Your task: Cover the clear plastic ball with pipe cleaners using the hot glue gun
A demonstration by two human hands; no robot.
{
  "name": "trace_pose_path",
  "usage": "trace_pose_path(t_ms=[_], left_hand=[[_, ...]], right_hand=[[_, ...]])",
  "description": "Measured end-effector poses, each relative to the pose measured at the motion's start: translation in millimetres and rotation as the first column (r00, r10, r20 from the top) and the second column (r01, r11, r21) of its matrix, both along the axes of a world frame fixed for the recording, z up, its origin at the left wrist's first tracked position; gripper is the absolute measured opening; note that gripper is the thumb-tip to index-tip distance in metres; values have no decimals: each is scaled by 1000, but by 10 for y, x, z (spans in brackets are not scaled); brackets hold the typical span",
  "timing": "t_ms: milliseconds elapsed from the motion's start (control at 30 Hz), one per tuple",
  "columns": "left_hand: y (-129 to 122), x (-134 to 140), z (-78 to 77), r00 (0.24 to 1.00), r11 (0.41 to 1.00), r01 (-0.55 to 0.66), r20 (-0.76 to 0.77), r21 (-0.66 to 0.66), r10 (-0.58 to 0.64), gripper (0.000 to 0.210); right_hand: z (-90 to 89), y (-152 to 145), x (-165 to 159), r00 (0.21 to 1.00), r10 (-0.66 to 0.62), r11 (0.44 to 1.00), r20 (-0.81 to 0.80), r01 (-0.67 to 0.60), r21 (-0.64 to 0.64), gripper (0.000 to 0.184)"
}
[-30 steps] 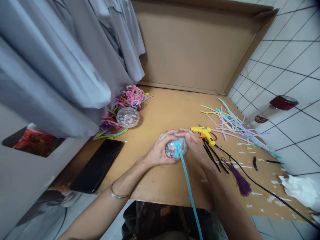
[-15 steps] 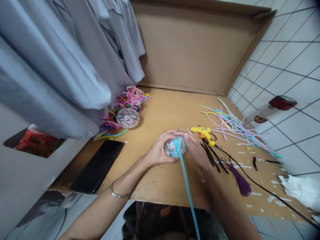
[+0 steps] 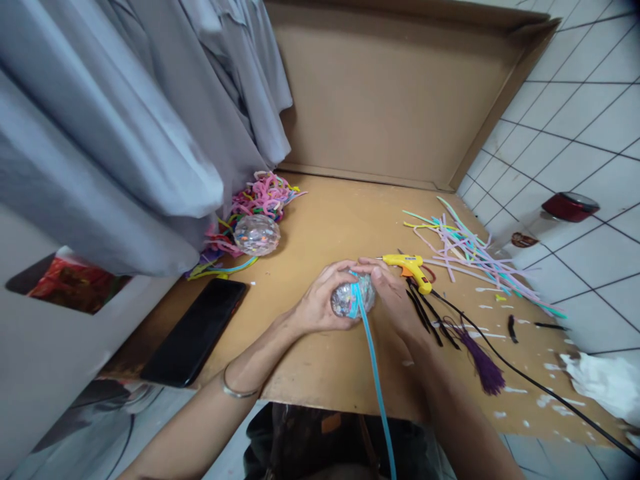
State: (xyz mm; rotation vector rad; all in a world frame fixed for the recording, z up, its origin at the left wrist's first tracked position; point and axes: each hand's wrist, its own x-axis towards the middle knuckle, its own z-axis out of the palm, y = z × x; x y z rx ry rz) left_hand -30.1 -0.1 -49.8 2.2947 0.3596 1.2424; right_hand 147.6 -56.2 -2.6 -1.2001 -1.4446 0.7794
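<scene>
My left hand is wrapped round the left side of a clear faceted ball with speckled contents. A light-blue pipe cleaner lies against the ball's front, and its long tail hangs down over the table edge. On the ball's top and right side my right hand is curled, fingers near the upper end of the pipe cleaner. Its fingertips are partly hidden, as is the ball's far side. Just beyond the right hand lies a yellow hot glue gun, nozzle pointing left.
A second clear ball rests by a heap of coloured pipe cleaners. Straight pipe cleaners lie right, near a red-lidded jar. A purple tassel, black strips and a phone are also on the table.
Both hands and the ball keep nearly the same pose, with only a very slight shift of the view. The grip looks unchanged.
</scene>
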Motion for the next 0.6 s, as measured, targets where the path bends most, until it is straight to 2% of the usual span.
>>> trace_pose_path(t_ms=[233, 433, 600], left_hand=[[-6, -6, 9, 1000, 1000, -14, -16, 17, 15, 73], [-36, 12, 46, 1000, 983, -28, -8, 181, 30, 68], [-68, -5, 57, 993, 952, -83, -56, 294, 104, 60]], right_hand=[[23, -2, 29, 999, -44, 998, 18, 45, -38, 60], [6, -14, 22, 999, -52, 998, 15, 52, -27, 55], [5, 4, 21, 999, -44, 999, 22, 44, 4, 59]])
